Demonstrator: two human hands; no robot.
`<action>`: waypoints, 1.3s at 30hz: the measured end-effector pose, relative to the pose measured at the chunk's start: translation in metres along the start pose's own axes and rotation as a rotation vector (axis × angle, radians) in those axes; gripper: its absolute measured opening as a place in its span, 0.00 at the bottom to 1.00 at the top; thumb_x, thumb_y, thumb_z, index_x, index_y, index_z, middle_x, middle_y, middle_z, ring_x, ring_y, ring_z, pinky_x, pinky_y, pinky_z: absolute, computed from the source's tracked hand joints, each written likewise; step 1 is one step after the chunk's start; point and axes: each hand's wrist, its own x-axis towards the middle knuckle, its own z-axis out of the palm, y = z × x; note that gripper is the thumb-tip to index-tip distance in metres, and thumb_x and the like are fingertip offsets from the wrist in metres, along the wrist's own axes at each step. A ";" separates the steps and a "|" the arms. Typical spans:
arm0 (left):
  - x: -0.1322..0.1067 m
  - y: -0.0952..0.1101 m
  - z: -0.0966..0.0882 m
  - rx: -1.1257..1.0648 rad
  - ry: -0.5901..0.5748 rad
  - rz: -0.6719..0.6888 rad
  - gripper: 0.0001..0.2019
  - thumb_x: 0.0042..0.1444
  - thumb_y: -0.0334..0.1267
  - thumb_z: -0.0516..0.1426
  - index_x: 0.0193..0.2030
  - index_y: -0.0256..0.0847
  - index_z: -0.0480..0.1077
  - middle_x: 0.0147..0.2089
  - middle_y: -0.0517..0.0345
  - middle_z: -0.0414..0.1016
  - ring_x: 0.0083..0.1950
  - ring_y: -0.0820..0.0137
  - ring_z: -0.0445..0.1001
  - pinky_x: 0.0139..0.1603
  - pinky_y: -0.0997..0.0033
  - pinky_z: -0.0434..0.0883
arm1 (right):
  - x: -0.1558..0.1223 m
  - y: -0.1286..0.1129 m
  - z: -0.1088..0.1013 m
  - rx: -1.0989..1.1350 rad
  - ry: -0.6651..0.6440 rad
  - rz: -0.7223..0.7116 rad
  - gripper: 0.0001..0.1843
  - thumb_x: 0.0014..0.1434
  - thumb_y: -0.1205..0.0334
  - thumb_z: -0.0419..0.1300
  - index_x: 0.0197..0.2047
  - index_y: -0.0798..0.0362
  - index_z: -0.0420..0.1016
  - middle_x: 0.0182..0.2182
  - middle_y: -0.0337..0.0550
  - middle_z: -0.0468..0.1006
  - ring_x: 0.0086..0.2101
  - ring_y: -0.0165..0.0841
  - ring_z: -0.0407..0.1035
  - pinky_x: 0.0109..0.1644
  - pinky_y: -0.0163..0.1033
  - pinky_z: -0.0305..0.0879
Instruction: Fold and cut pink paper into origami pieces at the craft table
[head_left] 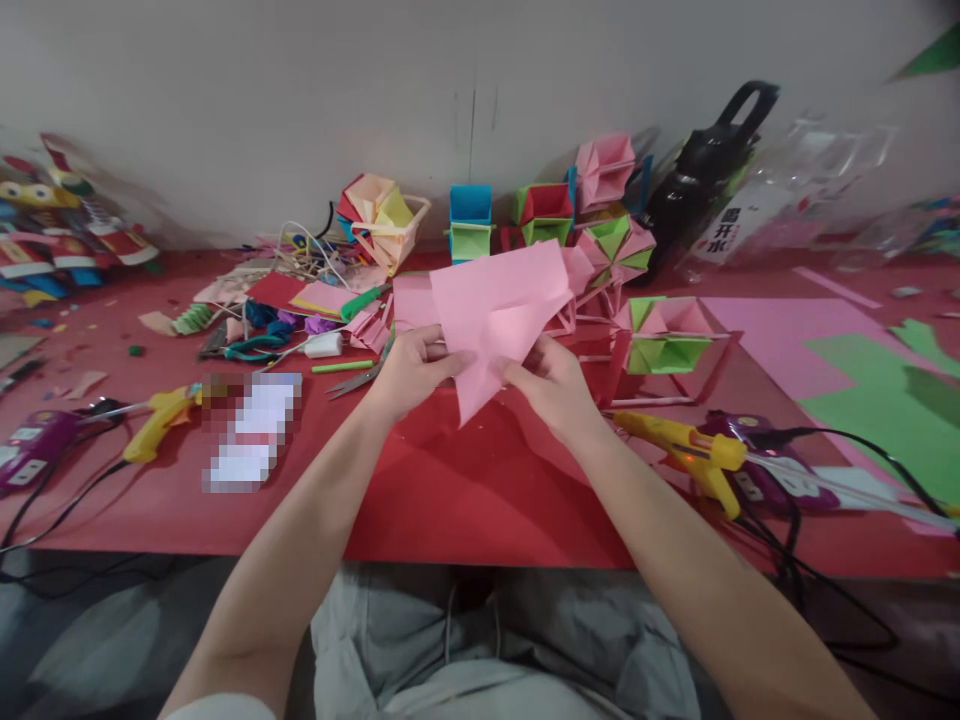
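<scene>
A sheet of pink paper (501, 310) is held up between my two hands above the red tabletop (487, 490), its lower end coming to a point. My left hand (414, 368) pinches the left edge, thumb in front and fingers partly behind. On the opposite side my right hand (553, 385) grips the sheet, its thumb pressed on the front and the other fingers mostly hidden. Scissors (356, 380) and a green stick (341, 367) lie just left of my left hand. Behind the sheet stand folded-paper wheel models, including a green and pink one (667, 335).
Yellow glue guns lie at left (161, 420) and right (682, 450), with trailing black cords. A phone (255, 430) rests by my left forearm. A black bottle (697, 180) and clear plastic bottles (757, 205) lean near the wall. Pink and green sheets (885, 400) cover the right side.
</scene>
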 end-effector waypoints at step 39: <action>0.006 -0.011 0.021 -0.362 0.418 0.085 0.19 0.39 0.39 0.74 0.36 0.32 0.76 0.40 0.48 0.82 0.39 0.62 0.84 0.46 0.61 0.82 | 0.006 -0.006 -0.003 0.268 0.062 0.187 0.14 0.49 0.56 0.73 0.39 0.49 0.80 0.36 0.40 0.82 0.33 0.30 0.74 0.40 0.37 0.70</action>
